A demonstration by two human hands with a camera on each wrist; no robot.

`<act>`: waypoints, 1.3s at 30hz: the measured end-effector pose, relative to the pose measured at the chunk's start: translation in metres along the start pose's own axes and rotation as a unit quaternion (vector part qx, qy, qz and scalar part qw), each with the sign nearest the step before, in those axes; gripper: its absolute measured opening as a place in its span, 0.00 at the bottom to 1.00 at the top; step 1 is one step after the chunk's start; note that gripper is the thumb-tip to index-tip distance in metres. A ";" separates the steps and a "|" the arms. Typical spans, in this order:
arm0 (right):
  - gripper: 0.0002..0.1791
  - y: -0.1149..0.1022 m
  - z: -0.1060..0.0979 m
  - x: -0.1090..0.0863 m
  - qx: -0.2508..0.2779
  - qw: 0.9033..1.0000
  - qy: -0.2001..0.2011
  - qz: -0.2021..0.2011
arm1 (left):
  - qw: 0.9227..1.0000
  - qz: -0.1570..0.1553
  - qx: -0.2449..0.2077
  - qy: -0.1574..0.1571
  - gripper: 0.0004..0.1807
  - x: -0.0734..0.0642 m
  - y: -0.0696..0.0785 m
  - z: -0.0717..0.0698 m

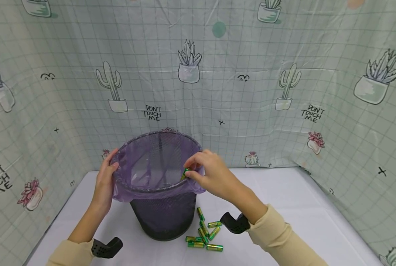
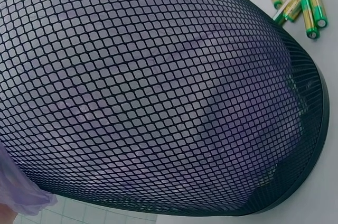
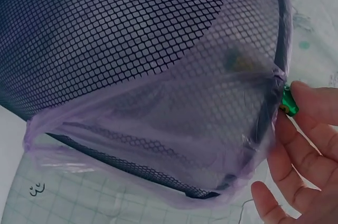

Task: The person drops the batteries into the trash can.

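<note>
Head view: soft, even light, dimmer on the patterned curtain (image 1: 238, 55), brighter on the white tabletop (image 1: 284, 207), grid lines bowing toward the outer edges. Left wrist: bin mesh (image 2: 158, 92) crisp, batteries (image 2: 308, 15) slightly soft. Right wrist: pale glints on the purple liner (image 3: 158, 110), whose film hazes green and gold behind it.

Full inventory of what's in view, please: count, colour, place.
Mesh bin: 1, black, on the table
Liner: 1, translucent purple, inside the bin, folded over its rim
Loose batteries: about 8, green and gold, beside the bin; some overlap
Held battery: 1, green and gold, at the rim
Blurred shape: 1, green-gold, behind the liner; can't identify
Table: 1, white, below
Printed backdrop: pale grey-green, behind and at both sides
Wrist devices: 2, black, one per wrist
Sleeves: 2, beige, on the forearms
Left hand: 1, at the lined rim
Right hand: 1, pinching a battery
</note>
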State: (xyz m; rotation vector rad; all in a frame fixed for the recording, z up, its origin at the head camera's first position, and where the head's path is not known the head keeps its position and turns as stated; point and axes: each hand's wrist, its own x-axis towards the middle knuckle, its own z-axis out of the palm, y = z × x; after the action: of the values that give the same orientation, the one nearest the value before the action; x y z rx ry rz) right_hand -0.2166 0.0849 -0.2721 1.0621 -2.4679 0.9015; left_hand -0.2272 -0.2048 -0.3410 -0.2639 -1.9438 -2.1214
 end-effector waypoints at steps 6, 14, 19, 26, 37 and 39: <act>0.05 -0.001 0.006 0.000 -0.009 1.000 -0.010 -0.009 | 1.000 0.004 -0.003 0.002 0.25 0.001 -0.001 0.001; 0.04 -0.002 0.010 -0.001 -0.034 0.999 -0.009 -0.019 | 1.000 0.005 -0.001 0.006 0.25 0.001 -0.001 0.000; 0.04 -0.002 0.012 -0.001 -0.039 0.999 -0.009 -0.026 | 1.000 0.012 -0.005 0.005 0.24 0.001 -0.002 0.000; 0.04 -0.001 0.013 -0.002 -0.039 0.999 -0.005 -0.028 | 1.000 0.009 -0.001 0.002 0.25 0.000 -0.002 0.000; 0.04 0.000 0.013 -0.004 -0.022 0.999 0.010 -0.038 | 1.000 -0.003 0.010 0.001 0.26 0.000 0.000 0.000; 0.03 0.001 0.013 -0.005 -0.010 0.999 0.016 -0.043 | 1.000 0.000 0.008 0.001 0.26 0.000 0.000 0.001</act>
State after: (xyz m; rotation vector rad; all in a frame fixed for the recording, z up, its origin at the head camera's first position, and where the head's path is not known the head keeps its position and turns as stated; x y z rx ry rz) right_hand -0.2144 0.0800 -0.2848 1.1278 -2.3806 0.8584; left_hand -0.2272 -0.2043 -0.3410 -0.2573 -1.9581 -2.1049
